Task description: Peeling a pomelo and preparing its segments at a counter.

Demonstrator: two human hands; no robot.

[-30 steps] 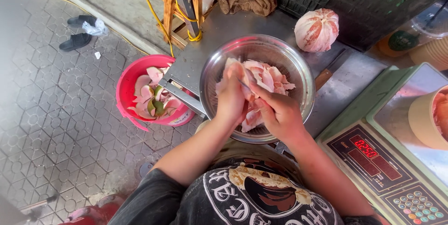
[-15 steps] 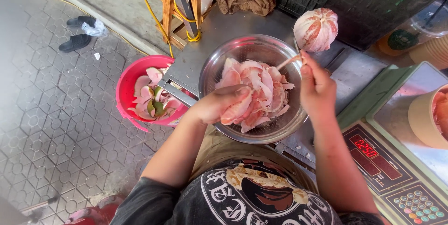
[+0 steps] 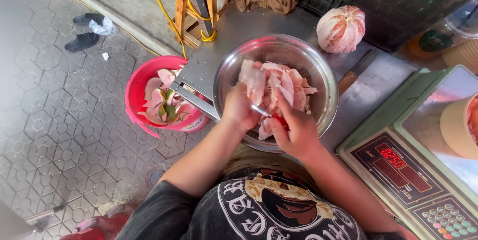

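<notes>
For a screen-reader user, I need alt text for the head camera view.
Seen from above, a person's left hand and right hand work together on pink fruit pieces over a steel bowl on a metal counter. A peeled pomelo sits beyond the bowl, a red bucket of peels on the paved floor at left, a digital scale at right.

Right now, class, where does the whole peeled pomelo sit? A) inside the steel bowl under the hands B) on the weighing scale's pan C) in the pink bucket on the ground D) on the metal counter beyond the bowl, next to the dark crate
D: the peeled pomelo rests on the metal counter past the steel bowl, beside the dark crate; nothing holds it.
</notes>
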